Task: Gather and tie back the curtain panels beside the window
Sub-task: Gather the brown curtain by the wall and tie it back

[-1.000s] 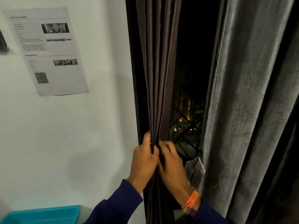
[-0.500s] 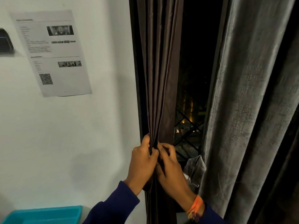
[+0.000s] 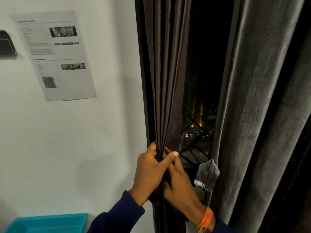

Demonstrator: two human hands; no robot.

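A dark brown curtain panel [image 3: 165,78] hangs pleated at the window's left edge, bunched into a narrow bundle at waist height. My left hand [image 3: 149,172] grips that bundle from the left, thumb across its front. My right hand [image 3: 180,185] holds it from the right, just below and partly under the left hand; its fingertips are hidden. A grey textured curtain panel [image 3: 255,115] hangs loose on the right. A grey fabric strip with a white tag [image 3: 207,174] dangles at its inner edge.
Between the panels is the dark window [image 3: 204,78] with a diamond metal grille [image 3: 195,140] low down. A printed sheet [image 3: 55,54] is stuck on the white wall at left. A teal tray [image 3: 48,222] sits at the bottom left.
Both hands have slid a little lower on the brown bundle and closed tighter together; my left thumb now lies across the front of the pleats.
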